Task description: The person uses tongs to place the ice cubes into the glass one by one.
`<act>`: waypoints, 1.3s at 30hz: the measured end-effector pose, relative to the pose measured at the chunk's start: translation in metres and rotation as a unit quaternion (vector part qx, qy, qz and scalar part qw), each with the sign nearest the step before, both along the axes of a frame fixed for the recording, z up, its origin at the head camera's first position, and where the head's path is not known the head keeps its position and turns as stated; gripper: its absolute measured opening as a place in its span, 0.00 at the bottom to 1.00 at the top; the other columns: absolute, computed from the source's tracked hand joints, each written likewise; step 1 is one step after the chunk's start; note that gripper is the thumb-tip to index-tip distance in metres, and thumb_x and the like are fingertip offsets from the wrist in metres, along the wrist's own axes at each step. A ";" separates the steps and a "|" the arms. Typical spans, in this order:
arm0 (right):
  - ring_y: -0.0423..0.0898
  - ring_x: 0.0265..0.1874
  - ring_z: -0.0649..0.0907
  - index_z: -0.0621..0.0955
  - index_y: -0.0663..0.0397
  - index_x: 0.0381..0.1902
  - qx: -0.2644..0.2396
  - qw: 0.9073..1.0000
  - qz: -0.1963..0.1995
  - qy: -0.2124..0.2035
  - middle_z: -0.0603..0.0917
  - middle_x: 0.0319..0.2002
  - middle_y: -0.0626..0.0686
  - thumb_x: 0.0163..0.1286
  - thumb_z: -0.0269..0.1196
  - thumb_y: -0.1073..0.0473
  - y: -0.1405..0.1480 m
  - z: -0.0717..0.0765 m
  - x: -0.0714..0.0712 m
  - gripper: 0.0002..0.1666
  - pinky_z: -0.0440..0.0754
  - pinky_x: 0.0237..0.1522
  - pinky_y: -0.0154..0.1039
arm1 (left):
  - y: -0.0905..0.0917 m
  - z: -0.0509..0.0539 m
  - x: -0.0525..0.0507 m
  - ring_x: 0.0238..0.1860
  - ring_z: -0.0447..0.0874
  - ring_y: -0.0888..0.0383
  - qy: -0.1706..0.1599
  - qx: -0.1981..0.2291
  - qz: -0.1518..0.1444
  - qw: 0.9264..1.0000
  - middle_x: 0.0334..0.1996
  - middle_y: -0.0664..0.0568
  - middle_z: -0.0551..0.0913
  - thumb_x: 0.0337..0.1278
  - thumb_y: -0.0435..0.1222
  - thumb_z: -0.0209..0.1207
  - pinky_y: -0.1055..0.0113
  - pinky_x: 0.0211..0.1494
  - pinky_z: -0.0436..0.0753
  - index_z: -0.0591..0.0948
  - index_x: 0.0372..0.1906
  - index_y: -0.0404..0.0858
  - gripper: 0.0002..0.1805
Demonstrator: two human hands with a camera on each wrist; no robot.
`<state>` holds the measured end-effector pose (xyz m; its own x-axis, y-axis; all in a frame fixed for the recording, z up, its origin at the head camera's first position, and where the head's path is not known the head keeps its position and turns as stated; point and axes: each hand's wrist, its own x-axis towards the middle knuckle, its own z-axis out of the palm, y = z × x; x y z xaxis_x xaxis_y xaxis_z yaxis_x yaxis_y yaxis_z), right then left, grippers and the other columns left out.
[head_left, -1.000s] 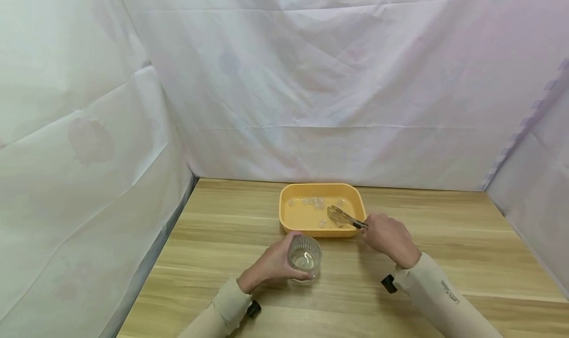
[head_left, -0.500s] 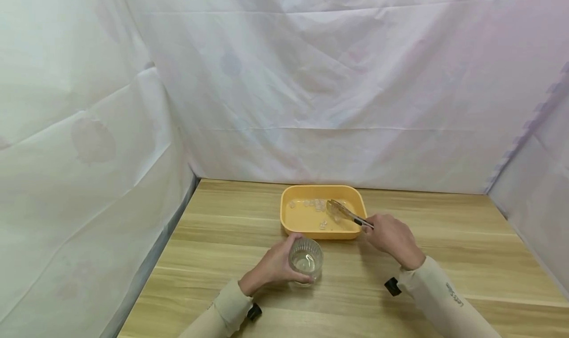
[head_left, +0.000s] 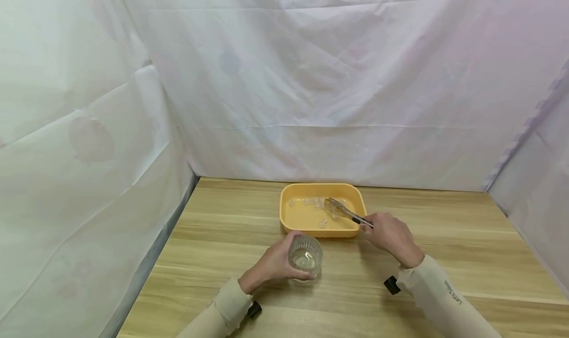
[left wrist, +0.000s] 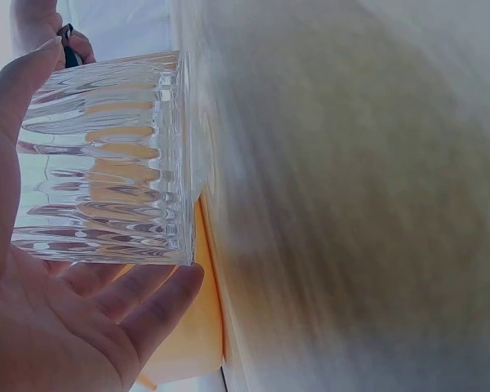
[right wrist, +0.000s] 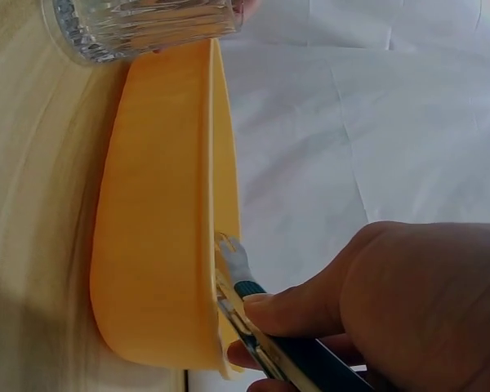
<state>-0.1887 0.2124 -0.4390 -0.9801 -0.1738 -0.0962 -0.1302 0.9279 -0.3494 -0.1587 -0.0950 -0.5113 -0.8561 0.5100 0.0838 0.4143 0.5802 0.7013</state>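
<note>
My left hand (head_left: 277,261) curls round a clear ribbed glass (head_left: 305,254) standing on the table, thumb on the near side and fingers on the far side. In the left wrist view the glass (left wrist: 106,163) shows its vertical ridges. My right hand (head_left: 391,236) grips a pair of metal tongs (head_left: 344,210) with dark handle grips. The tongs' tips reach down into a yellow tray (head_left: 293,228), beside several clear ice-like cubes (head_left: 317,202). Whether a cube lies between the tips is too small to tell. The right wrist view shows the tongs (right wrist: 249,282) crossing the tray's rim (right wrist: 212,163).
A wood-grain table (head_left: 213,229) carries everything. White cloth (head_left: 311,81) hangs behind the tray and at both sides. The glass stands close in front of the tray's near wall. A few cubes (head_left: 323,223) lie near the tray's front.
The tongs' tips have shifted slightly left and back inside the tray, towards the clustered cubes. My left hand and the glass have stayed in place.
</note>
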 end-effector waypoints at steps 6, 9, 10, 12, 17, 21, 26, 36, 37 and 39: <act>0.42 0.12 0.66 0.86 0.54 0.51 0.004 1.000 -0.002 0.013 0.71 0.15 0.49 0.73 0.59 0.52 -0.001 0.003 -0.001 0.17 0.63 0.14 0.36 | 0.001 0.001 -0.001 0.56 0.79 0.51 0.004 0.000 0.006 1.000 0.57 0.49 0.79 0.31 0.60 0.78 0.56 0.55 0.81 0.62 0.69 0.46 0.57; 0.43 0.12 0.66 0.86 0.53 0.51 0.005 1.000 -0.002 0.020 0.70 0.15 0.49 0.73 0.59 0.52 -0.001 0.005 -0.001 0.17 0.62 0.14 0.36 | 0.003 0.001 -0.001 0.55 0.80 0.51 0.013 -0.002 0.015 1.000 0.56 0.49 0.79 0.33 0.59 0.77 0.57 0.54 0.81 0.62 0.69 0.45 0.56; 0.43 0.13 0.66 0.86 0.53 0.51 0.005 1.000 0.000 0.022 0.71 0.15 0.49 0.73 0.60 0.52 -0.001 0.006 -0.001 0.16 0.62 0.14 0.36 | 0.003 0.001 -0.001 0.55 0.80 0.51 0.016 -0.002 0.019 1.000 0.56 0.49 0.79 0.33 0.59 0.77 0.57 0.53 0.82 0.63 0.69 0.44 0.56; 0.43 0.13 0.66 0.86 0.52 0.50 0.006 1.000 0.002 0.027 0.71 0.16 0.48 0.73 0.59 0.51 0.000 0.007 -0.001 0.16 0.63 0.15 0.36 | 0.005 0.000 -0.001 0.54 0.81 0.50 0.018 0.000 0.028 0.999 0.55 0.49 0.79 0.34 0.60 0.77 0.57 0.52 0.82 0.63 0.68 0.44 0.55; 0.43 0.13 0.66 0.86 0.52 0.50 -0.003 0.999 0.009 0.034 0.71 0.16 0.48 0.73 0.60 0.52 -0.001 0.009 0.001 0.16 0.63 0.15 0.37 | 0.007 -0.001 0.002 0.53 0.82 0.49 0.009 0.003 0.052 0.999 0.55 0.47 0.80 0.33 0.61 0.76 0.56 0.51 0.82 0.63 0.68 0.45 0.55; 0.43 0.13 0.66 0.86 0.52 0.50 -0.011 0.999 0.012 0.038 0.71 0.16 0.48 0.72 0.60 0.52 -0.002 0.012 0.003 0.16 0.63 0.15 0.37 | 0.009 -0.001 0.003 0.53 0.82 0.48 0.010 -0.004 0.058 0.998 0.55 0.45 0.80 0.34 0.61 0.76 0.54 0.51 0.82 0.63 0.68 0.42 0.56; 0.43 0.14 0.66 0.86 0.52 0.51 -0.007 0.999 0.015 0.047 0.71 0.16 0.48 0.72 0.60 0.52 -0.003 0.016 0.006 0.16 0.63 0.16 0.37 | 0.010 0.000 0.003 0.53 0.82 0.47 0.008 -0.008 0.060 0.998 0.55 0.43 0.80 0.34 0.61 0.76 0.52 0.52 0.82 0.62 0.69 0.40 0.57; 0.43 0.13 0.65 0.86 0.51 0.51 -0.013 0.997 0.025 0.069 0.69 0.15 0.47 0.71 0.61 0.52 -0.008 0.022 0.012 0.16 0.63 0.15 0.37 | 0.012 0.002 0.002 0.52 0.82 0.48 0.000 -0.012 0.061 0.998 0.54 0.44 0.81 0.33 0.61 0.76 0.53 0.50 0.82 0.63 0.68 0.42 0.56; 0.43 0.13 0.65 0.86 0.51 0.51 -0.014 0.997 0.027 0.072 0.69 0.15 0.47 0.71 0.61 0.52 -0.009 0.023 0.013 0.16 0.62 0.15 0.37 | 0.012 0.002 0.002 0.52 0.82 0.48 -0.001 -0.012 0.062 0.998 0.54 0.45 0.81 0.33 0.61 0.76 0.53 0.50 0.82 0.63 0.68 0.43 0.56; 0.42 0.12 0.65 0.86 0.50 0.50 -0.013 0.996 0.031 0.077 0.69 0.15 0.46 0.71 0.61 0.52 -0.010 0.024 0.014 0.15 0.62 0.15 0.37 | 0.012 0.002 0.002 0.52 0.82 0.48 -0.004 -0.010 0.065 0.998 0.54 0.45 0.81 0.33 0.61 0.76 0.53 0.50 0.82 0.63 0.68 0.43 0.56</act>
